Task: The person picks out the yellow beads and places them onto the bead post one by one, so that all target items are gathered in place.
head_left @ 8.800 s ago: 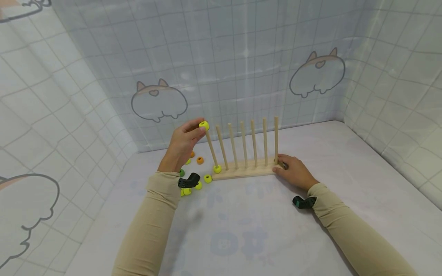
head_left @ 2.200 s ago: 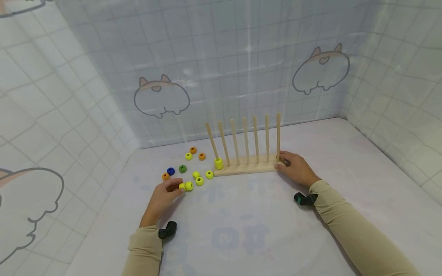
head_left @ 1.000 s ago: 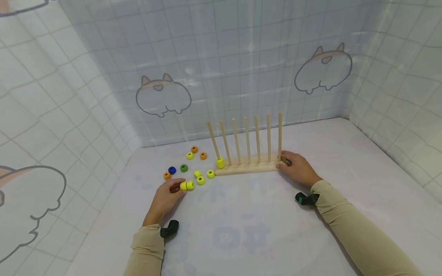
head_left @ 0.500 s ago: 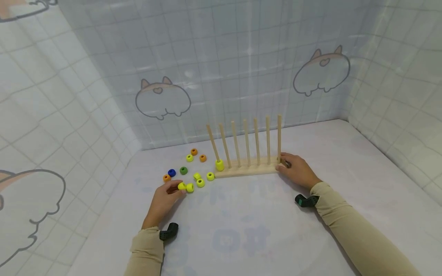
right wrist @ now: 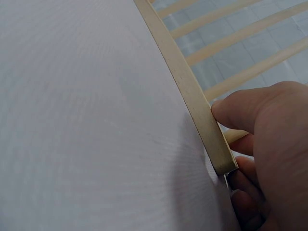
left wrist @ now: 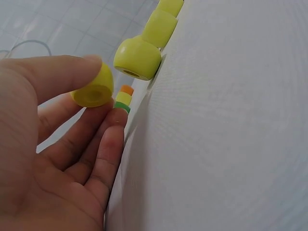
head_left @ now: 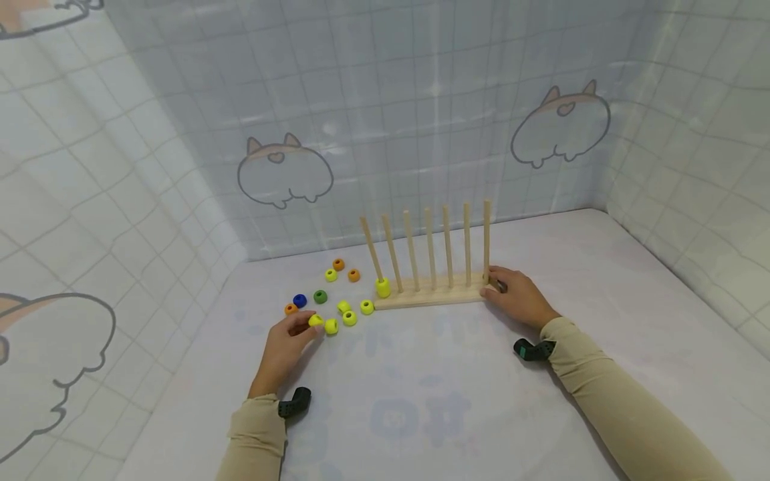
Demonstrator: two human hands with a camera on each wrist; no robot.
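Between thumb and fingers, my left hand (head_left: 285, 347) pinches a yellow bead (head_left: 315, 321); the left wrist view shows this bead (left wrist: 96, 91) tilted and off the table. Another yellow bead (head_left: 331, 327) lies just right of it. My right hand (head_left: 519, 298) grips the right end of a wooden peg rack (head_left: 434, 296), its thumb on the base (right wrist: 192, 94) in the right wrist view. Several upright pegs stand in a row on the rack. Yellow beads (head_left: 382, 288), seemingly two stacked, sit at the bottom of the leftmost peg; the other pegs are bare.
Loose beads lie left of the rack: a green bead (head_left: 320, 296), a blue bead (head_left: 299, 300), an orange bead (head_left: 353, 275) among several orange ones, and more yellow beads (head_left: 349, 318). A tile-patterned wall sheet (head_left: 385, 120) rises behind the white table (head_left: 457, 394).
Since the oldest frame, my left hand came down from the leftmost peg's top and the yellow stack there grew. Lately the pinched bead has tilted and parted from its neighbour. My right hand stays put.
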